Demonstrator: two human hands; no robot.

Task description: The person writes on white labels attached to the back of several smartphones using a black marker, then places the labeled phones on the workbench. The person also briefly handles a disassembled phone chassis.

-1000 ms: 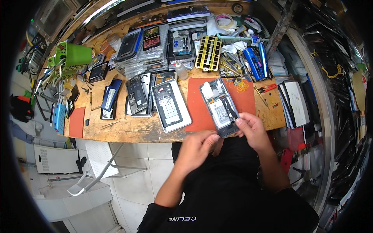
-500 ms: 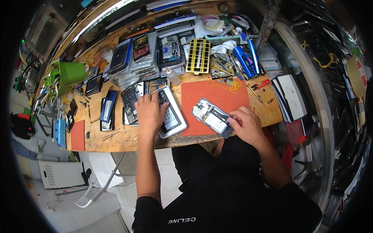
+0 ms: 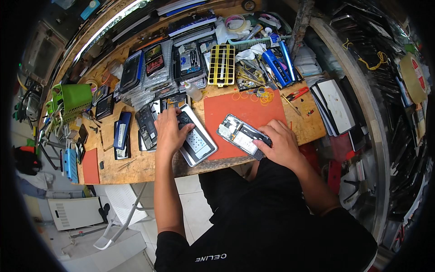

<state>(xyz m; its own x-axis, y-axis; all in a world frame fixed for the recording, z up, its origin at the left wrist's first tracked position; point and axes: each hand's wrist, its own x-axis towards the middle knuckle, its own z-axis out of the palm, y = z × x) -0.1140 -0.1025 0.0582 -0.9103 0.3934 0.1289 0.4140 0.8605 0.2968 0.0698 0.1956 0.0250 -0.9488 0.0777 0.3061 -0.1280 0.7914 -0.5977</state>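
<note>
An opened smartphone (image 3: 235, 134), its white battery and circuit board bare, lies slanted over the front of an orange-red mat (image 3: 217, 106). My right hand (image 3: 282, 141) grips its right end between thumb and fingers. To the left, my left hand (image 3: 171, 130) rests at the edge of a silver-rimmed tablet-like panel (image 3: 206, 154), thumb and fingers apart. Beside that thumb, a black phone back with camera holes (image 3: 183, 119) sits on the panel. Part of it is hidden by the hand. Another dark phone shell (image 3: 146, 127) lies just left of my left hand.
Behind the mat stand a small dropper bottle (image 3: 193, 92), a yellow-black organizer case (image 3: 221, 65) and a blue tool (image 3: 277, 68). Yellow wire loops (image 3: 265, 95) lie on the mat's far edge. Red-handled pliers (image 3: 297, 94) lie right; a green basket (image 3: 74, 99) stands far left.
My right hand has closed further over the phone's right end. The fingers of my left hand are more bent at the panel's edge. The whole view has shifted slightly.
</note>
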